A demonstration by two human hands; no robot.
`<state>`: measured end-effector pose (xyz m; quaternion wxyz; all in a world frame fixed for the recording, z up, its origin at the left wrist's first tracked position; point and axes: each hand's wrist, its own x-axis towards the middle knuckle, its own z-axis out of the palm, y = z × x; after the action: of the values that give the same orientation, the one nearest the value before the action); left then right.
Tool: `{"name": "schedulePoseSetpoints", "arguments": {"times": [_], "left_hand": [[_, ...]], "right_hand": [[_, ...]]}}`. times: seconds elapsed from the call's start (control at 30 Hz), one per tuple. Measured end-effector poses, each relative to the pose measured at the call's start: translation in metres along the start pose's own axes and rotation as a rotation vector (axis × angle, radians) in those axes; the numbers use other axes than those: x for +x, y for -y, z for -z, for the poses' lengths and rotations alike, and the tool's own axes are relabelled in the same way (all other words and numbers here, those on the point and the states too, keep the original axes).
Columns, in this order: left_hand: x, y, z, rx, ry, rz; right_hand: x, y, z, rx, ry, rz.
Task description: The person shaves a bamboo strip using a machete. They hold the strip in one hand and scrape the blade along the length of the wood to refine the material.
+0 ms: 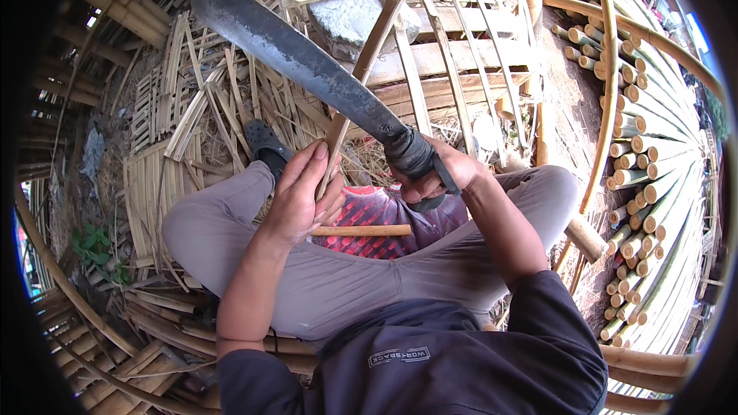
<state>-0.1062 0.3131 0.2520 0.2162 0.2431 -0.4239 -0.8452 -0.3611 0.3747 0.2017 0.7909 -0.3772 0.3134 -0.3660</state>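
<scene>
My right hand (440, 173) is closed round the dark, tape-wrapped handle of a machete (296, 61). Its broad, worn blade slants up to the far left and crosses a long bamboo strip (378, 34). Lower down, my left hand (309, 184) pinches that strip between thumb and fingers, and the strip runs up and away to the right. Below my left hand a short round bamboo stick (365, 230) lies across a red and dark patterned cloth (354, 211) between my legs. The blade hides a part of the strip behind it.
Split bamboo slats (450, 69) stand beyond my knees, beside a grey stone block (346, 19). Loose strips and shavings litter the ground. Stacked bamboo poles (646, 161) fill the right side. A woven bamboo panel (161, 192) lies at the left, near a dark clog (265, 142).
</scene>
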Motion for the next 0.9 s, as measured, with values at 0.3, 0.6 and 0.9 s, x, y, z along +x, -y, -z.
{"name": "schedulePoseSetpoints", "arguments": {"times": [0.3,0.6,0.9], "left_hand": [[-0.002,0.000,0.000,0.005,0.010,-0.026],[-0.002,0.005,0.001,0.002,0.085,0.032],[0.006,0.013,-0.006,0.072,0.000,0.007]], "right_hand": [[0.003,0.001,-0.015,-0.092,-0.118,0.216],[-0.025,0.015,0.015,0.056,-0.208,0.521],[-0.012,0.026,-0.029,-1.067,-0.806,0.545]]}}
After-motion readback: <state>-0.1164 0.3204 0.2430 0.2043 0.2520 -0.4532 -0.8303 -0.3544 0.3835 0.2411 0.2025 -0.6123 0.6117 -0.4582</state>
